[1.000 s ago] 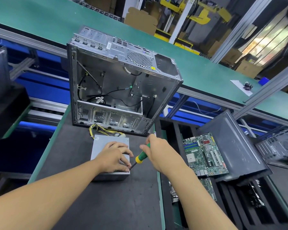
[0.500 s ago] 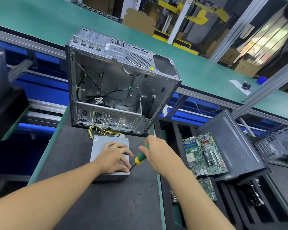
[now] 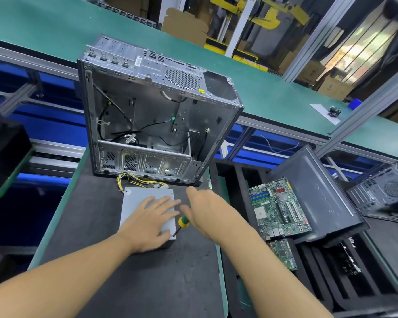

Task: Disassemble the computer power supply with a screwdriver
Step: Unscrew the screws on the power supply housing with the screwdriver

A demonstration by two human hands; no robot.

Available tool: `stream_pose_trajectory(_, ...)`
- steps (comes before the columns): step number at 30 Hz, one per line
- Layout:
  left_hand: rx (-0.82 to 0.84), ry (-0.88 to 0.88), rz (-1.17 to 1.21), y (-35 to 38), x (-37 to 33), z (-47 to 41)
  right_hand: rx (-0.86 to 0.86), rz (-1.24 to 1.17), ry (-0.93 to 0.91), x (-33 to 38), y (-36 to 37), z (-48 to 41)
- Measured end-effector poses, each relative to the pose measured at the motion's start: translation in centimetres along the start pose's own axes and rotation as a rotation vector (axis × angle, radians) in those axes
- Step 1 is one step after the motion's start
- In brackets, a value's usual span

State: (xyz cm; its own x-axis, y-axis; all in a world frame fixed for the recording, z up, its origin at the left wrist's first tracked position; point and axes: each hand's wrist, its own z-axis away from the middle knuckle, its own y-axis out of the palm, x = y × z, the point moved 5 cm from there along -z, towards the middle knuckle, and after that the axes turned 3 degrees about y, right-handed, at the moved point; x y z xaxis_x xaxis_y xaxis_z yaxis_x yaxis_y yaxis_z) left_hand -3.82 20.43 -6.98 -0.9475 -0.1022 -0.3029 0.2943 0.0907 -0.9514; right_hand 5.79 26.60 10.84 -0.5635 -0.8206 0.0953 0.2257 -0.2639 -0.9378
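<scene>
1. There's the left hand (image 3: pixel 152 216), palm down, fingers straight and spread, forearm reaching in from lower left.
2. And the right hand (image 3: pixel 205 210) sits just beside it, thumb up (blurred, grip unreadable).

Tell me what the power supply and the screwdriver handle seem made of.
Power supply: likely sheet metal, matte pale grey, flat with crisp edges. Screwdriver handle: probably plastic or rubber, green and yellow, smooth; the thin shaft looks like dark metal.

Power supply (image 3: pixel 136 200) sits on the table (image 3: pixel 124 283), right in front of the open case (image 3: pixel 156 115), with its cable bundle (image 3: pixel 138 181) in between. Left hand (image 3: pixel 152 221) lies on top, screwdriver (image 3: pixel 183 222) at its right edge, right hand (image 3: pixel 207 210) beside that. Motherboard (image 3: pixel 278 212) off to the right, side panel (image 3: pixel 319 191) beyond it.
</scene>
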Motion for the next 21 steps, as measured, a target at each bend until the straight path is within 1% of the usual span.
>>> stream_pose_trajectory(2,-0.042,-0.106,-0.098,-0.2,0.2,-0.1,0.050,-0.042,-0.052,-0.4,-0.3,0.2)
stream_pose_trajectory(4,-0.105,-0.254,-0.118,-0.5,0.8,0.0,0.105,-0.051,-0.074,-1.0,-0.3,0.5)
stream_pose_trajectory(6,-0.082,-0.346,-0.122,-0.2,1.3,-0.2,0.141,-0.066,-0.068,-1.1,-0.4,0.6)
stream_pose_trajectory(8,-0.056,-0.402,-0.095,0.4,1.7,-0.6,0.139,-0.074,-0.063,-0.8,-0.2,0.6)
stream_pose_trajectory(10,-0.072,-0.452,-0.056,0.7,2.0,-1.0,0.091,-0.040,-0.047,-0.3,0.0,0.5)
stream_pose_trajectory(12,-0.071,-0.467,-0.103,0.8,2.1,-1.1,-0.001,0.068,-0.037,0.3,0.1,0.2)
stream_pose_trajectory(14,-0.054,-0.460,-0.172,0.9,1.9,-1.1,-0.079,0.149,-0.088,0.8,0.0,-0.2)
stream_pose_trajectory(15,-0.046,-0.452,-0.190,0.8,1.7,-1.0,-0.081,0.125,-0.110,0.9,0.0,-0.3)
stream_pose_trajectory(16,-0.041,-0.447,-0.196,0.6,1.4,-0.9,-0.040,0.055,-0.126,0.8,0.1,-0.3)
stream_pose_trajectory(18,-0.066,-0.444,-0.201,0.2,1.1,-0.8,0.101,-0.130,-0.129,0.2,0.0,-0.4)
stream_pose_trajectory(19,-0.079,-0.444,-0.197,0.0,1.0,-0.8,0.171,-0.185,-0.127,-0.2,-0.1,-0.3)
stream_pose_trajectory(21,-0.084,-0.452,-0.172,-0.2,1.0,-0.9,0.267,-0.189,-0.106,-1.2,-0.4,-0.3)
